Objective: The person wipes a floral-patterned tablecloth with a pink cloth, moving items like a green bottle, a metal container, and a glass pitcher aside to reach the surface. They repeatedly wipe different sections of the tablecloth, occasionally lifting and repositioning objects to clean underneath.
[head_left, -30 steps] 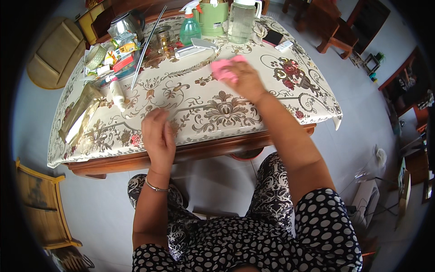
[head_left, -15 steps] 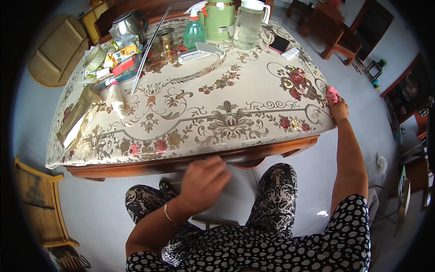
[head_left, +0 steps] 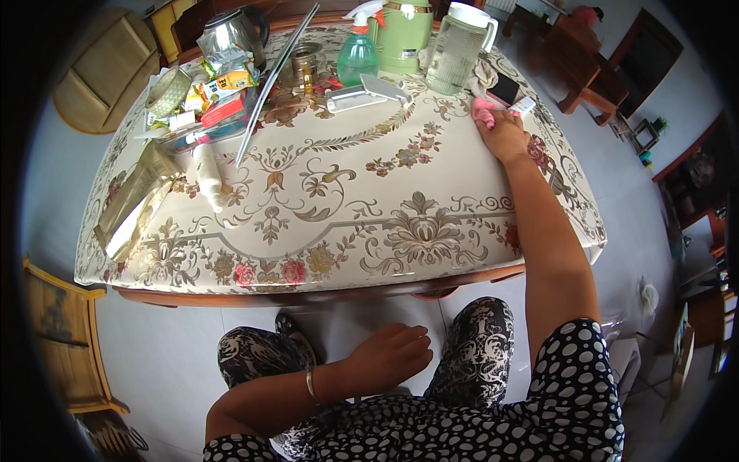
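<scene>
My right hand (head_left: 506,137) presses a crumpled pink cloth (head_left: 484,112) onto the patterned tablecloth (head_left: 300,204), on the right side of the table. Its fingers are closed over the cloth, and the arm reaches far forward. Right beside the fingers lie a small white box-like item (head_left: 524,105) and a dark phone-like slab (head_left: 503,89). My left hand (head_left: 391,356) hovers above my lap, off the table's near edge. Its fingers are loosely curled together, and nothing shows in them.
Along the back stand a spray bottle (head_left: 358,58), a green flask (head_left: 402,38), a clear pitcher (head_left: 456,54) and a kettle (head_left: 229,38). Snack packets (head_left: 227,85), a metal rod (head_left: 277,85) and a white tube (head_left: 206,173) lie left. A person (head_left: 589,15) is far right.
My right hand has moved with the pink cloth from the table's right edge leftward and farther in. My left hand has dropped from the near edge toward my lap.
</scene>
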The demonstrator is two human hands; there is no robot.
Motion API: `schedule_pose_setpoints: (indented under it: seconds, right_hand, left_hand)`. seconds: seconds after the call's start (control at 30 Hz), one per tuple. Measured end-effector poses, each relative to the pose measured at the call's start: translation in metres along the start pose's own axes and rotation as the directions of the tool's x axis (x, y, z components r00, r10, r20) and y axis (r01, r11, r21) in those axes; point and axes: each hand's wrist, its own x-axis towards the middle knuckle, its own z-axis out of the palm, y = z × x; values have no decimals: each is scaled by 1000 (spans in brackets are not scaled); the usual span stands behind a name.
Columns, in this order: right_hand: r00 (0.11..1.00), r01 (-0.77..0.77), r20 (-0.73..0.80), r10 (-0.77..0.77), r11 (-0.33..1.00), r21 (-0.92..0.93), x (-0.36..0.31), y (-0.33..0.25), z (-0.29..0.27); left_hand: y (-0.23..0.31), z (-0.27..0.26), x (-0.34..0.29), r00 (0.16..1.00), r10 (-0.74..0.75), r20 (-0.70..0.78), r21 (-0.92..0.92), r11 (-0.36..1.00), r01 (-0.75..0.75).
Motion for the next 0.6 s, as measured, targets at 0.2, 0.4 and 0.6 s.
schedule_pose_setpoints:
  seconds: [0.2,0.4,0.6]
  right_hand:
    - [998,50,23,-51,998,48,15,-31,7]
    - [912,376,-223,-343,918,126,-15,-35,23]
    - [710,704,-294,-639,639,311,-103,-100,4]
  left_hand:
    - [-2,6,-5,1000,-2,5,-29,1000,2]
    - [0,8,2,995,-52,88,-33,998,55]
    - [-6,31,3,997,-31,74,29,999,29]
